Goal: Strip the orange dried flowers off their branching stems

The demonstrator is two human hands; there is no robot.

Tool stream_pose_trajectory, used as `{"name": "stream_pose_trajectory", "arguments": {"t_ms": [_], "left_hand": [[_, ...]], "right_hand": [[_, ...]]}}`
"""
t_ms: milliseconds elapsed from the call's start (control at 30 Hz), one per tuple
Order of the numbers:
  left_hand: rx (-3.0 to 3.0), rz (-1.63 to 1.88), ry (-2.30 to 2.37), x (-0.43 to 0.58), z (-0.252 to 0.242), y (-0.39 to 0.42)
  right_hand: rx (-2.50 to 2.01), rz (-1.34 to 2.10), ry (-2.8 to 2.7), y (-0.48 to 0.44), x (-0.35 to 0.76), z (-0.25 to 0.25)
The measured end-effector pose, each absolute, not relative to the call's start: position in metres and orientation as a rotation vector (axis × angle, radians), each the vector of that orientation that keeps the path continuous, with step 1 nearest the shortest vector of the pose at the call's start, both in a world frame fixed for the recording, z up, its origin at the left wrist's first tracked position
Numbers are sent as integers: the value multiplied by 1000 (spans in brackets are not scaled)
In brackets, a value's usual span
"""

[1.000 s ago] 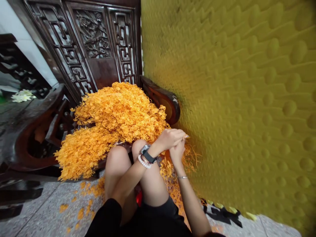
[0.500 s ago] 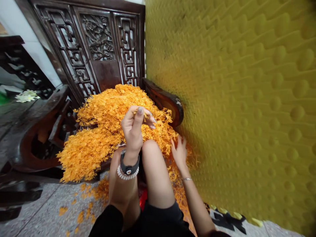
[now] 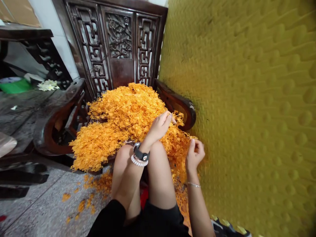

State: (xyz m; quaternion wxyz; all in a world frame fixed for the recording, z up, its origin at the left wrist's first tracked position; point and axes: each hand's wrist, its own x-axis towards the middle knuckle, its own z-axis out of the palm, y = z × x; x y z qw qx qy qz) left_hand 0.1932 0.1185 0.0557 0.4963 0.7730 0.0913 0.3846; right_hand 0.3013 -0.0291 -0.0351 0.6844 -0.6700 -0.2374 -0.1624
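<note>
A large heap of orange curly, thread-like pieces [image 3: 133,105] covers the seat of a dark carved wooden chair [image 3: 123,70]. At the heap's right side is my left hand [image 3: 160,126], with a dark wristband and a pale coil band on the wrist. Its fingers are bent together, and their tips are partly hidden, so what they hold is unclear. Lower and further right, my right hand [image 3: 195,154] is closed in a pinch near the yellow wall. A thin orange curly strand [image 3: 190,136] shows at its fingertips.
A yellow bumpy mat-like surface [image 3: 247,115] stands close on the right. Left of the chair is a dark wooden table [image 3: 22,105] with a green roll [image 3: 16,85] and pale flowers [image 3: 48,85]. Loose orange bits [image 3: 82,205] lie on the speckled floor.
My left hand has moved right and turned towards the heap's right side. My right hand has gone from spread fingers to a pinch. The view has shifted left.
</note>
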Motion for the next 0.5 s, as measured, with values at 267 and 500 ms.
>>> {"name": "stream_pose_trajectory", "arguments": {"t_ms": [267, 500], "left_hand": [[2256, 635, 301, 251, -6, 107], [2497, 398, 491, 268, -29, 108]], "right_hand": [[-1067, -147, -313, -57, 293, 16], [-791, -81, -419, -89, 264, 60]]}}
